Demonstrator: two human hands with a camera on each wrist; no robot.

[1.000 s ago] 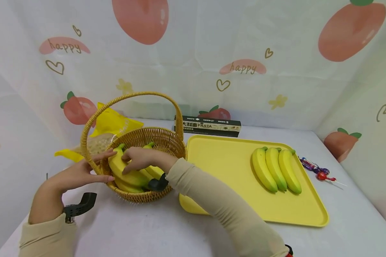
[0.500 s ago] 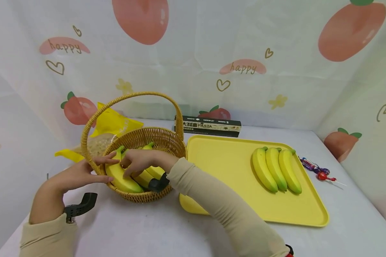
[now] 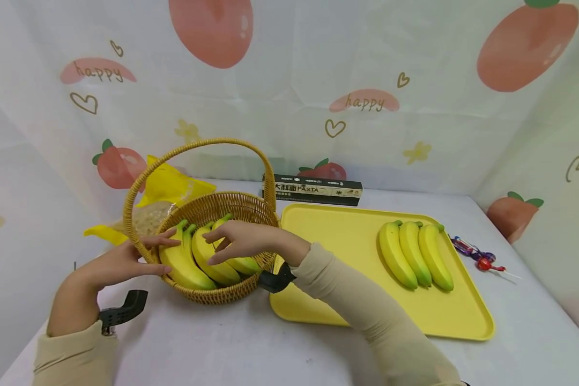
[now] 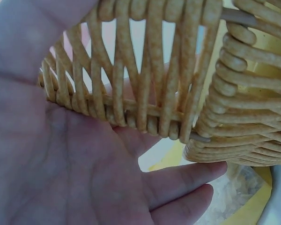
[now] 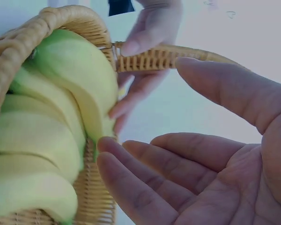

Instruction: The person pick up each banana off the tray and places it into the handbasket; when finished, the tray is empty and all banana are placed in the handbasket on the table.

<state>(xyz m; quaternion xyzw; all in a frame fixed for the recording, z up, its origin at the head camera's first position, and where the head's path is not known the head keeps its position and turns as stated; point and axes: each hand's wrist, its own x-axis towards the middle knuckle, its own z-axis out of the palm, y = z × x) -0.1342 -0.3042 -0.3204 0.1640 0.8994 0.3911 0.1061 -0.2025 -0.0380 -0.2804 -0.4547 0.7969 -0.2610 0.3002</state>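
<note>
A wicker basket (image 3: 217, 296) with a tall arched handle stands left of centre, several yellow bananas (image 3: 185, 265) with green ends lying side by side inside. My left hand (image 3: 118, 264) holds the basket at its left side, thumb and fingers on either side of the handle's base (image 4: 145, 70). Just over the bananas hovers my right hand (image 3: 253, 238), fingers loosely extended with nothing in them. In the right wrist view the right palm (image 5: 215, 187) faces the basket, its fingertips near the bananas (image 5: 33, 136) and apart from them.
Right of the basket lies a yellow tray (image 3: 328, 279) bearing three bananas (image 3: 415, 254). Wrapped candies (image 3: 465, 247) and a red lollipop (image 3: 483, 264) lie beyond its right edge. A pasta box (image 3: 312, 190) stands behind; a yellow bag (image 3: 171, 185) sits behind the basket.
My right hand has let go of the bananas and drawn back to the right, above them. The leftmost bananas sit lower against the basket's left side. My left hand keeps its place.
</note>
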